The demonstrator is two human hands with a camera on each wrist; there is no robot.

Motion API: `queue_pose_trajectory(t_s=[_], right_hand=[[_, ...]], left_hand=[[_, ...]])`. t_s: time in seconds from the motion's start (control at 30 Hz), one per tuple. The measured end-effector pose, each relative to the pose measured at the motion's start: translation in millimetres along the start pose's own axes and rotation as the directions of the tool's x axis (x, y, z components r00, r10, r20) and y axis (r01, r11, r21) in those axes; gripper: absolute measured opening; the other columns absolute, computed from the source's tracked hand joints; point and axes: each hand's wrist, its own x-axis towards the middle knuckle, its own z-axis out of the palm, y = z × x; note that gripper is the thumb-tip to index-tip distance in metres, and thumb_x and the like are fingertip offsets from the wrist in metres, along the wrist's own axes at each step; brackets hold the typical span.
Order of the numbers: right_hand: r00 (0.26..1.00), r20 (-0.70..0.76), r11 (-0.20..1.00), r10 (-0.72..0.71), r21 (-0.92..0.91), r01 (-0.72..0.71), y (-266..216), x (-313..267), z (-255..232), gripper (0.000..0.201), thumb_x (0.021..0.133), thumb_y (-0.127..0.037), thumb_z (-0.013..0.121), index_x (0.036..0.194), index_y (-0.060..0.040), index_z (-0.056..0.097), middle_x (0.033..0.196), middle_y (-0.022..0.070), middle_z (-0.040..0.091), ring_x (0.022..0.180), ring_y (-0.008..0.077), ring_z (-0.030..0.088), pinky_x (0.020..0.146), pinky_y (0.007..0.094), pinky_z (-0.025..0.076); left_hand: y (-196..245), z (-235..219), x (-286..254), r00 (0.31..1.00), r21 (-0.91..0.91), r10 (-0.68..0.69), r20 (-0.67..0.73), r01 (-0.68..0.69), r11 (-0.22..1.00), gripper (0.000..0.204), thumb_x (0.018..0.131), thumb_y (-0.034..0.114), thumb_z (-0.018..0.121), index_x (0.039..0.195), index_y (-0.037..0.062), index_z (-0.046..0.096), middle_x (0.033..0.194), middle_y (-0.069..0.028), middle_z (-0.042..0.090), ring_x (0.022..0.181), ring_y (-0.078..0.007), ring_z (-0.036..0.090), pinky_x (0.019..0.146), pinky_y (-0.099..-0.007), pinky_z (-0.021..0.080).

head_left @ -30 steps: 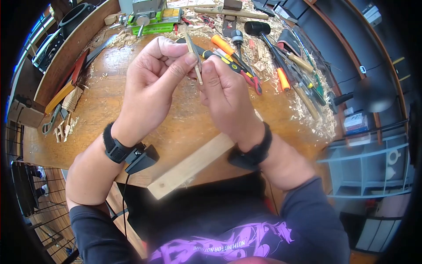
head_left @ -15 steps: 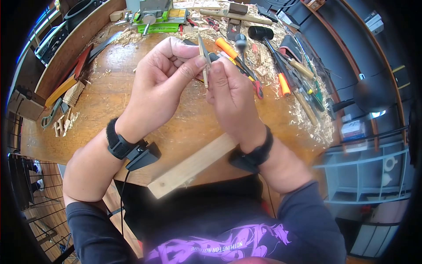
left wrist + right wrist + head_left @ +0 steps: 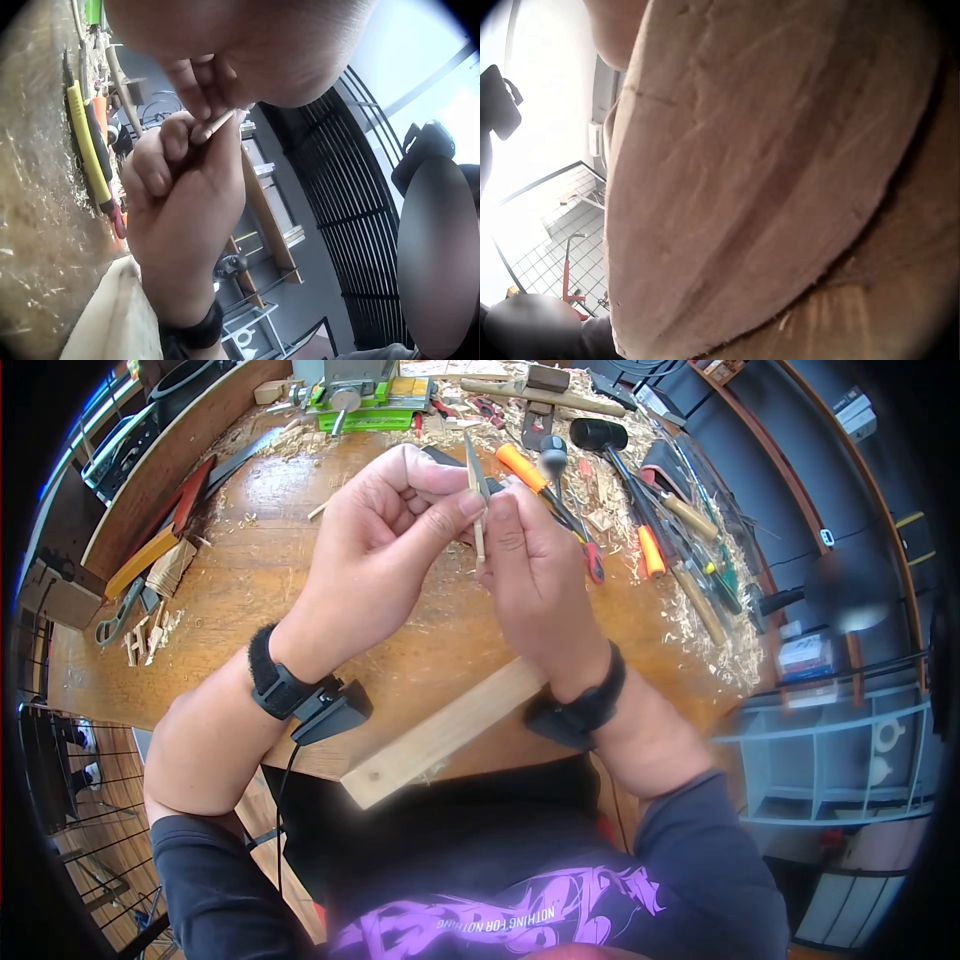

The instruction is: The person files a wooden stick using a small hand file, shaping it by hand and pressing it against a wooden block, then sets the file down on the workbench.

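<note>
Over the bench in the head view, my left hand (image 3: 385, 540) pinches a thin, pointed strip of wood (image 3: 473, 475) between thumb and fingers. It stands nearly upright, with a greyish right face. My right hand (image 3: 535, 565) grips by its lower part, fingers curled and thumb against its right side. In the left wrist view, the strip's end (image 3: 217, 126) shows at the right hand's fingers. A flat wooden bar (image 3: 440, 740) lies below the hands, over the bench's near edge. In the right wrist view, a broad pale brown surface (image 3: 765, 165) fills most of the picture.
Behind the hands lie orange-handled tools (image 3: 522, 468), a black mallet (image 3: 598, 434) and wood shavings (image 3: 735, 650). A green-trimmed vise (image 3: 360, 418) stands at the back. Scissors (image 3: 118, 615) and a saw (image 3: 235, 465) lie left. A yellow-handled tool (image 3: 88, 142) lies beyond the right hand.
Both hands have shifted slightly right, together with the strip of wood, which has turned more upright. The right hand now covers more of the yellow-handled tool. The wooden bar lies as before.
</note>
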Motion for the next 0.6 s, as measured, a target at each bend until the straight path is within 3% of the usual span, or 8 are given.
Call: queue_pose_trajectory(t_s=[0.17,0.3,0.4,0.47,0.6], right_hand=[[1.000,0.009,0.998,-0.019,0.062,0.019,5,-1,0,0.036,0.119,-0.026,0.051,0.094,-0.0012,0.056,0.070,0.0117,0.054,0.062,0.0240,0.052,0.063,0.0396,0.045],[1.000,-0.024,0.997,0.008,0.083,-0.006,4,0,1,0.036,0.119,-0.026,0.051,0.093,-0.0011,0.055,0.069,0.0123,0.053,0.061,0.0243,0.052,0.062,0.0396,0.045],[1.000,0.000,0.999,-0.010,0.052,0.010,8,-1,-2,0.037,0.119,-0.028,0.051,0.094,-0.0013,0.056,0.069,0.0084,0.054,0.061,0.0186,0.052,0.060,0.0351,0.044],[0.992,0.004,0.959,0.128,0.253,-0.125,4,-3,-4,0.035,0.119,-0.029,0.052,0.096,-0.0032,0.057,0.070,0.0005,0.055,0.062,0.0088,0.050,0.059,0.0284,0.041],[0.994,0.041,0.913,0.099,0.395,-0.107,1,-3,-5,0.026,0.116,-0.024,0.060,0.099,-0.0047,0.059,0.075,-0.0050,0.058,0.068,0.0013,0.050,0.060,0.0226,0.040]], left_hand=[[1,7,-1,0.997,-0.011,0.069,-0.039,-0.069,0.998,0.012,0.108,0.005,0.070,0.118,0.0029,0.065,0.108,-0.0025,0.070,0.101,-0.0095,0.067,0.092,-0.0277,0.055],[-1,1,1,1.000,0.045,0.016,-0.007,-0.016,0.999,0.012,0.108,0.004,0.069,0.118,0.0026,0.064,0.108,-0.0031,0.070,0.102,-0.0107,0.068,0.093,-0.0294,0.056],[2,-2,6,0.996,0.038,0.078,-0.032,-0.077,0.996,0.013,0.108,0.005,0.068,0.121,0.0023,0.063,0.108,-0.0033,0.071,0.102,-0.0118,0.069,0.094,-0.0309,0.056],[0,0,7,0.993,-0.025,0.088,-0.082,-0.091,0.996,0.018,0.107,0.004,0.070,0.124,-0.0009,0.063,0.113,-0.0064,0.075,0.100,-0.0094,0.070,0.090,-0.0260,0.058],[2,0,7,0.996,-0.011,0.054,-0.066,-0.055,0.998,0.021,0.109,0.007,0.067,0.129,0.0011,0.063,0.116,-0.0050,0.073,0.103,-0.0120,0.070,0.095,-0.0310,0.056]])
